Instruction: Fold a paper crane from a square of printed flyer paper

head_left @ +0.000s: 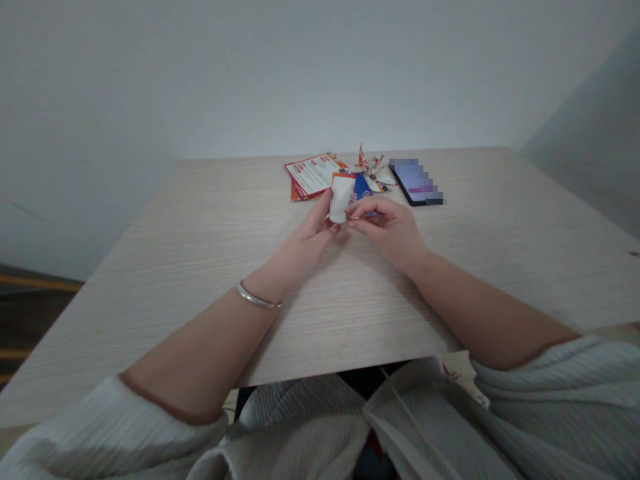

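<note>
- We hold a small white rectangular paper piece with an orange top edge [343, 195] just above the frame's centre.
- Our left hand [311, 233] grips its left side; our right hand [393, 225] pinches near its lower right edge.
- At upper centre we see a red-bordered white printed sheet [314, 175] and a spiky multicoloured paper shape [373, 175].
- At upper right, a black-edged rectangular phone [413, 181] lies on our pale wood-grain table [200, 220].
</note>
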`<state>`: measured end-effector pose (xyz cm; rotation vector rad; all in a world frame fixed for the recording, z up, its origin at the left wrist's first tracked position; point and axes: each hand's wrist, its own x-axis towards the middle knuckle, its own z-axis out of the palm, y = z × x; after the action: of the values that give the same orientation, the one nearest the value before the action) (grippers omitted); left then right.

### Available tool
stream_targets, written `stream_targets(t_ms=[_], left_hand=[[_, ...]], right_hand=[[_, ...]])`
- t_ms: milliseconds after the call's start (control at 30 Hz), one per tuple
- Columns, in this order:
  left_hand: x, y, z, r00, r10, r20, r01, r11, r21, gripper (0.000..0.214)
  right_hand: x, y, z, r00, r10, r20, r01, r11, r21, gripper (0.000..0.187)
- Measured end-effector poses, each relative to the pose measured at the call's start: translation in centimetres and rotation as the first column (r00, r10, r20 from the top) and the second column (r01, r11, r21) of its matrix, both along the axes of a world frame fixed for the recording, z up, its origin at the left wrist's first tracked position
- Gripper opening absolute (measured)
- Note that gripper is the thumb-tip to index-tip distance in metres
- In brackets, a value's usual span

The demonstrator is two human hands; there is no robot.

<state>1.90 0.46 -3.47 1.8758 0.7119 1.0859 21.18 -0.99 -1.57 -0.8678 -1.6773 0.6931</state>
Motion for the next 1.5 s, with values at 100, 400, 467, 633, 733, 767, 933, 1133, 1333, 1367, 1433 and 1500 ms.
stream_targets(t_ms=[100,400,467,633,733,767,933,1133,1333,1367,1433,1500], left_hand=[[0.1,-0.6,0.4,0.999,-0.037,0.037,0.040,0.994,-0.100,0.074],[-0.1,-0.6,0.9,0.997,-0.017,0.071,0.022,0.998,-0.062,0.076],[0.0,-1.0,1.3,0.998,-0.011,0.063,0.014,0.998,-0.056,0.071],[0.0,-1.6,1.8,0.998,0.046,0.031,-0.046,0.999,0.003,0.071],[-0.2,-1.4,1.7,0.999,0.045,0.005,-0.045,0.997,0.058,0.084],[-0.3,-1.4,1.7,0.999,0.046,-0.016,-0.045,0.996,0.080,0.087],[-1.0,-1.2,2.1,0.982,0.098,-0.162,-0.053,0.964,0.260,0.098],[-0.8,-1.7,2.6,0.976,0.040,-0.212,0.023,0.958,0.287,0.101],[-0.5,-2.2,1.8,0.986,0.027,-0.163,0.010,0.974,0.225,0.091],[-0.5,-2.2,1.7,0.990,0.027,-0.141,0.002,0.980,0.197,0.091],[-0.5,-2.2,1.5,0.991,0.023,-0.130,-0.002,0.987,0.158,0.088],[-0.6,-2.1,1.6,0.988,0.025,-0.153,-0.003,0.989,0.146,0.084]], right_hand=[[0.2,0.1,0.0,0.999,-0.046,0.022,0.045,0.998,0.051,0.012],[-0.1,0.7,-0.5,0.999,-0.030,-0.020,0.031,0.998,0.055,0.024],[-0.2,0.8,-0.7,0.997,0.029,-0.068,-0.028,0.999,0.016,0.028],[-0.6,0.6,-0.6,0.981,0.058,-0.183,-0.081,0.990,-0.119,0.040],[-0.7,0.3,-0.3,0.981,0.057,-0.185,-0.086,0.985,-0.151,0.043],[-0.7,0.3,-0.1,0.983,0.056,-0.177,-0.085,0.984,-0.159,0.043],[-0.6,0.0,0.2,0.985,0.073,-0.154,-0.096,0.984,-0.150,0.043],[-1.0,-0.2,0.1,0.988,0.085,-0.128,-0.103,0.985,-0.137,0.036],[-1.2,-0.5,0.0,0.998,-0.010,-0.066,0.000,0.989,-0.145,0.029],[-1.3,-0.5,0.0,0.997,-0.031,-0.070,0.021,0.989,-0.146,0.029],[-1.4,-0.6,-0.1,0.993,-0.066,-0.096,0.052,0.988,-0.145,0.029],[-1.4,-0.6,-0.1,0.990,-0.069,-0.124,0.051,0.989,-0.141,0.031]])
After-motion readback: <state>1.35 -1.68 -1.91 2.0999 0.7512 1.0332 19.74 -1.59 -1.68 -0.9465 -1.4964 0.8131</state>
